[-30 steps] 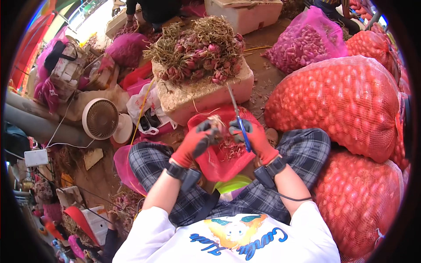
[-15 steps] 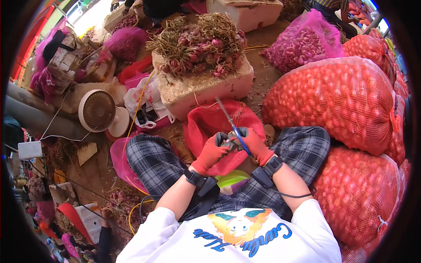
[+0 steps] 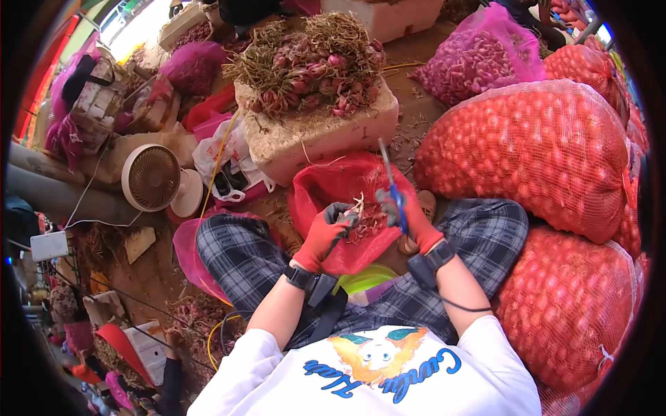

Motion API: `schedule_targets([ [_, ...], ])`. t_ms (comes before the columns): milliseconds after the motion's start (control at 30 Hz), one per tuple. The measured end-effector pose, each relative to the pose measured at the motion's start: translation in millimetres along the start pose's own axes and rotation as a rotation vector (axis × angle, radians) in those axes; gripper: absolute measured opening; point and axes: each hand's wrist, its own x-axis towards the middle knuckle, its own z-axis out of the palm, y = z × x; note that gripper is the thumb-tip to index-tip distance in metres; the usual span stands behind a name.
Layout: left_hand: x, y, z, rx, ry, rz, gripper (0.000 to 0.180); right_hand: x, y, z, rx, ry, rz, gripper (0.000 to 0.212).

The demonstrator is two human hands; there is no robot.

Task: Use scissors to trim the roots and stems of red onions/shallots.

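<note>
My left hand (image 3: 324,234), in a red glove with grey fingertips, is closed on a small shallot (image 3: 351,215) with pale dry strands sticking up. My right hand (image 3: 419,220), gloved alike, grips blue-handled scissors (image 3: 395,191), their blades pointing up and away from me, apart from the shallot. Both hands are over an open red mesh bag (image 3: 312,187) between my legs, with shallots or trimmings inside. Beyond it, a heap of shallots with dry stalks (image 3: 305,66) lies on a white foam box (image 3: 326,139). Much of the shallot is hidden by my fingers.
Full red mesh sacks (image 3: 527,156) crowd my right side. A pink bag of shallots (image 3: 479,59) stands far right. At left are a white fan (image 3: 151,177), a white plastic bag (image 3: 225,163) and cables. A green basin (image 3: 368,279) lies between my legs.
My hands have moved apart: the left slightly left, the right to the right with the scissors, which now stand more upright. The shallot's pale strands now show.
</note>
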Motion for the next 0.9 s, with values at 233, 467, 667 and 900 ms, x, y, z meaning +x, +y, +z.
schedule_targets([
  [233, -2.1, 3.5, 5.3, 0.547, 0.063, 0.27, 0.033, -8.7, 4.4, 20.0, -0.26, -0.058, -0.143, 0.026],
  [467, 2.8, -0.1, -10.7, 0.541, 0.145, 0.282, 0.027, -7.3, -21.9, 2.7, -0.249, -0.047, -0.033, 0.033],
  [667, 6.3, 19.8, -33.2, 0.238, 0.167, 0.273, 0.033, -21.9, -7.0, -8.0, -0.641, -0.187, -0.185, 0.04],
  [900, 10.9, 6.3, -38.4, 0.296, 0.147, 0.3, 0.036, -22.8, -10.2, -0.1, -0.746, -0.136, -0.105, 0.049],
])
